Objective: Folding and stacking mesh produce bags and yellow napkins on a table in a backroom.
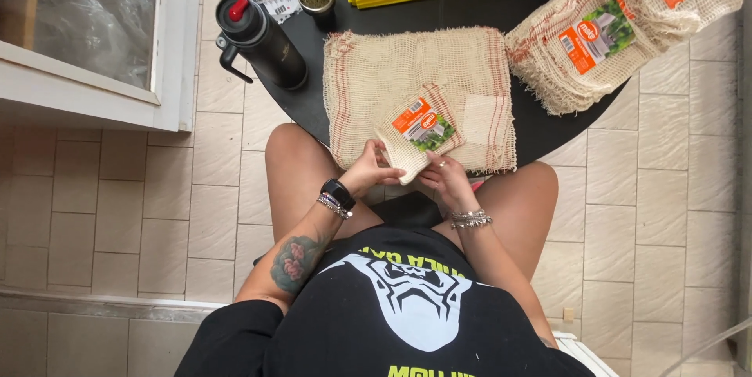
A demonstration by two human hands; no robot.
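Pinching the folded mesh cloth [415, 142] at its near corner, left hand [366, 172] and right hand [445, 177] both grip it over the table [540, 130] edge, where keeping the orange label [423, 124] flat and square probably matters most, though fingertips are partly hidden

Pale beige rectangular floor tiles [117, 189] cover the room under even daylight. A round black tabletop [540, 130] stands at the upper middle. At upper left sits a white-framed glass panel [94, 24], with clear plastic sheeting behind it.
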